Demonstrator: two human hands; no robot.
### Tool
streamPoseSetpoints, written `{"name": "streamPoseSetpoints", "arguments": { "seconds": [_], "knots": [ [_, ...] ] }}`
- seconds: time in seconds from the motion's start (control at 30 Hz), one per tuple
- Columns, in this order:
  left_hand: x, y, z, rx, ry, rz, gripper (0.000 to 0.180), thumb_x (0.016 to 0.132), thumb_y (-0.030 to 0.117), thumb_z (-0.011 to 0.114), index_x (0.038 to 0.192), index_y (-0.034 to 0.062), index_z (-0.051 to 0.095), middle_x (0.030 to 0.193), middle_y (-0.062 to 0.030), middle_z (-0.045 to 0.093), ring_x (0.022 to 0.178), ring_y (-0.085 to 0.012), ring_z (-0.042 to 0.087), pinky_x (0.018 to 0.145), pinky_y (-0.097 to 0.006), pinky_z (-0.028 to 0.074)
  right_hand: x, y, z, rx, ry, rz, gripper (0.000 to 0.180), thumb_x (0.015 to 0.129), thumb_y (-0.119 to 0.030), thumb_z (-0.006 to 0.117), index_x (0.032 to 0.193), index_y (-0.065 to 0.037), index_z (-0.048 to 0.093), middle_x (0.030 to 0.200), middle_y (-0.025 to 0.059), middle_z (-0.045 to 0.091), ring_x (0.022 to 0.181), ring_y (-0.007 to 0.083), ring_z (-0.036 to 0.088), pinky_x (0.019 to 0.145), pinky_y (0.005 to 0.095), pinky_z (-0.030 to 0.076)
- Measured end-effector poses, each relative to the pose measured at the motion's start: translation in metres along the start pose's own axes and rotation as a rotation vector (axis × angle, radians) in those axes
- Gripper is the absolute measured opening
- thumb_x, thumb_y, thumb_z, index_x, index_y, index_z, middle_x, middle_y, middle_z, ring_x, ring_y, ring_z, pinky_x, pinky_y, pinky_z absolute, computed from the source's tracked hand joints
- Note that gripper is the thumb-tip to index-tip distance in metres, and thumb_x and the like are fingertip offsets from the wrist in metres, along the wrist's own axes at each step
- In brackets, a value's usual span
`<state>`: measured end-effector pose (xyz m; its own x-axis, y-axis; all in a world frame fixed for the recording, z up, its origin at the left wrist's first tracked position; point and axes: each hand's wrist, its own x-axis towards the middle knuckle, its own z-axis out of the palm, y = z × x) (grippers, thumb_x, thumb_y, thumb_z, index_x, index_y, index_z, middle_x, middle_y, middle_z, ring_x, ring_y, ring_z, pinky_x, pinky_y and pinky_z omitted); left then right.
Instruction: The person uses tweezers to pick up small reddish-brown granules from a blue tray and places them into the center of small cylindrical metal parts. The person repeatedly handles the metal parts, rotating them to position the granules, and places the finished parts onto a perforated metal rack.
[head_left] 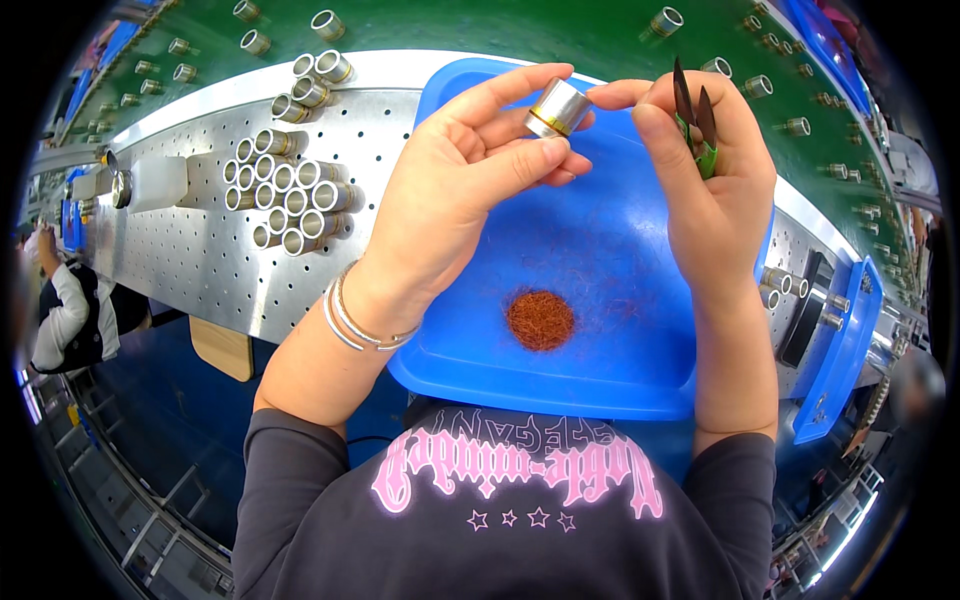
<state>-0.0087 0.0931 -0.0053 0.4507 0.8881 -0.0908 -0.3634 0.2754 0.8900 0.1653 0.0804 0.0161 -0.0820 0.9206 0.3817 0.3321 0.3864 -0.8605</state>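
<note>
Left hand (460, 170) pinches a small metal cylinder (558, 108) in a narrow grip; right hand (705, 170) touches its end, clasping dark-tipped tweezers (697, 115).

The left hand (455, 170) covers the near end of the small metal sleeve (558, 108). The right hand (705, 180) hides the handles of the dark-bladed snips (697, 115). Far sleeves on the green belt (520, 30) blur toward the rim.

Bright, even light; sharp centre, fisheye-bent edges, dark rim.

metal sleeve (558, 108) | short silver cylinder, brass rim | tilted, above blue tray (600, 260)
</note>
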Motion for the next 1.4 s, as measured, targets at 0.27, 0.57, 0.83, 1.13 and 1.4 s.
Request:
{"name": "streamPoseSetpoints", "arguments": {
  "seconds": [0.27, 0.57, 0.83, 1.13, 1.4],
  "knots": [
    [-0.003, -0.003, 0.003, 0.116, -0.009, 0.073, 0.042, 0.089, 0.014, 0.052, 0.127, -0.0016, 0.044, 0.106, -0.0145, 0.061, 0.087, -0.0152, 0.062, 0.079, -0.026, 0.05, -0.003, -0.006, -0.002, -0.053, 0.008, 0.006, 0.005, 0.088, -0.006, 0.054, 0.09, -0.002, 0.051, 0.086, 0.0089, 0.065, 0.075, 0.0051, 0.052, 0.067, 0.0173, 0.039],
    [-0.004, -0.003, 0.004, 0.172, -0.017, 0.121, 0.041, 0.09, 0.017, 0.05, 0.127, -0.0015, 0.045, 0.105, -0.0157, 0.061, 0.09, -0.0165, 0.061, 0.08, -0.028, 0.049, 0.0, -0.002, -0.006, 0.008, 0.071, -0.054, 0.004, 0.089, -0.007, 0.053, 0.088, -0.003, 0.052, 0.087, 0.0093, 0.065, 0.072, 0.0056, 0.051, 0.062, 0.0179, 0.036],
    [-0.003, 0.0, 0.006, 0.107, 0.051, 0.095, 0.043, 0.09, 0.013, 0.051, 0.129, 0.0005, 0.041, 0.108, -0.015, 0.06, 0.093, -0.0167, 0.061, 0.083, -0.028, 0.048, 0.002, 0.001, -0.005, 0.001, 0.138, 0.008, 0.019, 0.086, -0.004, 0.053, 0.105, 0.002, 0.054, 0.086, 0.007, 0.06, 0.073, 0.0078, 0.05, 0.067, 0.019, 0.039],
    [0.001, -0.003, 0.001, -0.03, 0.023, 0.123, 0.047, 0.088, 0.008, 0.055, 0.13, 0.0025, 0.035, 0.115, -0.015, 0.057, 0.103, -0.0171, 0.057, 0.089, -0.029, 0.046, -0.001, -0.005, -0.005, -0.232, -0.078, -0.096, 0.022, 0.073, -0.007, 0.07, 0.094, -0.001, 0.065, 0.089, 0.0098, 0.067, 0.077, 0.0165, 0.064, 0.067, 0.0238, 0.048],
    [-0.001, -0.002, 0.003, -0.012, 0.01, 0.135, 0.048, 0.086, 0.008, 0.057, 0.129, 0.0024, 0.036, 0.114, -0.0157, 0.057, 0.103, -0.0175, 0.056, 0.09, -0.031, 0.045, -0.003, -0.004, -0.004, -0.259, -0.057, -0.034, 0.017, 0.074, -0.009, 0.069, 0.09, -0.002, 0.067, 0.086, 0.0102, 0.068, 0.073, 0.0177, 0.066, 0.064, 0.0244, 0.05]
  ]
}}
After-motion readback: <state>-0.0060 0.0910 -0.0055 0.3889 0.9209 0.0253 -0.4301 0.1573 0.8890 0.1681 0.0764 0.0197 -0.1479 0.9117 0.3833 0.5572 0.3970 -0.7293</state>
